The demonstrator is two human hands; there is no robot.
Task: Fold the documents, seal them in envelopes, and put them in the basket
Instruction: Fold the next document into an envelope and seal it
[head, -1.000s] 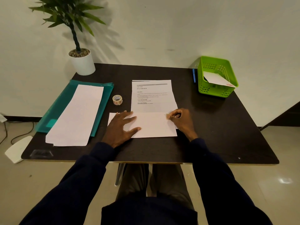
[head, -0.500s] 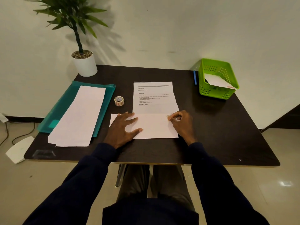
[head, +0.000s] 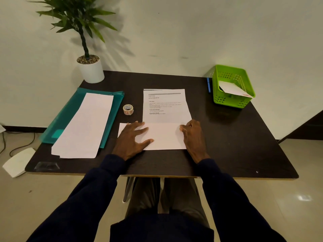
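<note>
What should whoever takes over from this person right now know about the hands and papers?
Left hand: flat, fingers spread, pressing the folded-up lower flap of the document.
Right hand: fingers curled at the fold's right end; grip unclear.
Done: first fold; one envelope lies in the basket.
To do: finish folding, seal, drop in basket; further sheets wait on the folder, tape beside it.

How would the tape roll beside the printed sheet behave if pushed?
The tape roll lies flat, hole up, so it would probably slide rather than roll. It looks small and hollow, so likely light. The table looks smooth, so it may skid easily.
</note>
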